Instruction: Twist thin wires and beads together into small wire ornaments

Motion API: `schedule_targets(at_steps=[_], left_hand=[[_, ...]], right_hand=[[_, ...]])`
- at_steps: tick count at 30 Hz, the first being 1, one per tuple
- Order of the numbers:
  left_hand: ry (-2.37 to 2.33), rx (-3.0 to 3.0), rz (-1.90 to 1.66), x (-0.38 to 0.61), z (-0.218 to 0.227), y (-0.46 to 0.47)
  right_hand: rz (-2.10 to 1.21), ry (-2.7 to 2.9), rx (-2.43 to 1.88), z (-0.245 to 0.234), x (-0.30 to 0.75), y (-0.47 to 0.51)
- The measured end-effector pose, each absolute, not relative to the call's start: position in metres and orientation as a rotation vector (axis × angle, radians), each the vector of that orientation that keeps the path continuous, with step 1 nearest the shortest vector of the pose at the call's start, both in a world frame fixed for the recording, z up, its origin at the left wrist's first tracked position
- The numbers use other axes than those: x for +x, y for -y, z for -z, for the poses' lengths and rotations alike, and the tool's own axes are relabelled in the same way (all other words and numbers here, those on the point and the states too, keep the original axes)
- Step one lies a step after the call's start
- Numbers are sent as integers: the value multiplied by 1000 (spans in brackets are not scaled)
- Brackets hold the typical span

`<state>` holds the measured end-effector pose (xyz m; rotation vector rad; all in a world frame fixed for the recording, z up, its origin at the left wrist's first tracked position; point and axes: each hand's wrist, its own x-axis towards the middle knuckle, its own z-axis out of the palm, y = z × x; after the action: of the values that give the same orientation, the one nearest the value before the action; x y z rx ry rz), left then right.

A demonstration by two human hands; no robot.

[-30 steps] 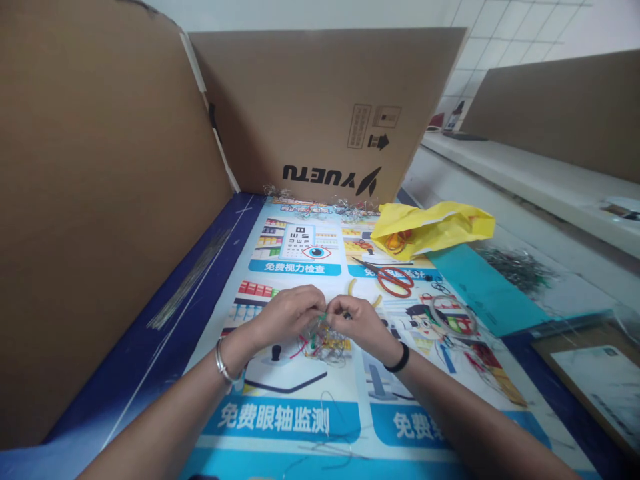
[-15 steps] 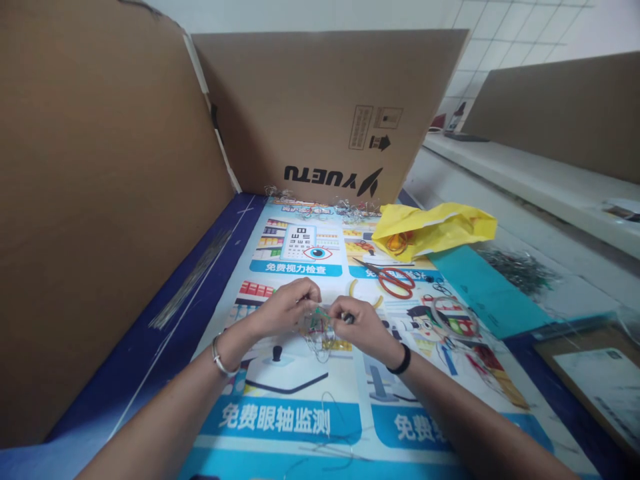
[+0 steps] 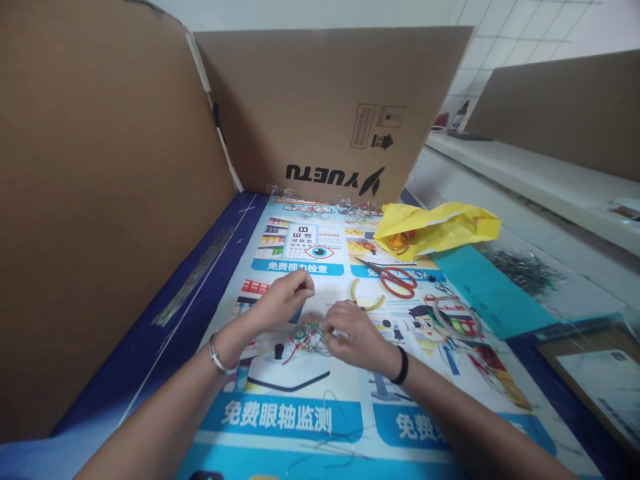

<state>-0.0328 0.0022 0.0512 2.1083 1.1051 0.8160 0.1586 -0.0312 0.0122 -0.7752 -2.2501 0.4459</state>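
Head view: right hand (image 3: 350, 332) pinches wire tangle (image 3: 306, 337); left hand (image 3: 281, 301) curled closed.

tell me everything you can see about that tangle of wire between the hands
The wire tangle is a small, loose knot of thin silvery strands with red, green and yellow bits in it. It lies on the printed mat. The right hand grips its right side, fingers curled onto it. The left hand is just up-left of it, fingertips pinched; whether they hold a strand is too fine to tell. A red piece trails from its lower left.
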Motion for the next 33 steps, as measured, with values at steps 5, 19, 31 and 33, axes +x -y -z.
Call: schedule_targets(at_steps=[5, 19, 31, 33], left_hand=[[-860, 2122, -466, -53, -67, -6], [-1183, 2878, -59, -29, -98, 39], [-1153, 2975, -125, -29, -87, 34], [-1136, 2970, -117, -30, -87, 33]], right_hand=[[-527, 2149, -835, -11, 160, 28], [-573, 2119, -906, -11, 160, 28], [-547, 2131, -899, -12, 158, 28], [-539, 2135, -899, -12, 158, 29]])
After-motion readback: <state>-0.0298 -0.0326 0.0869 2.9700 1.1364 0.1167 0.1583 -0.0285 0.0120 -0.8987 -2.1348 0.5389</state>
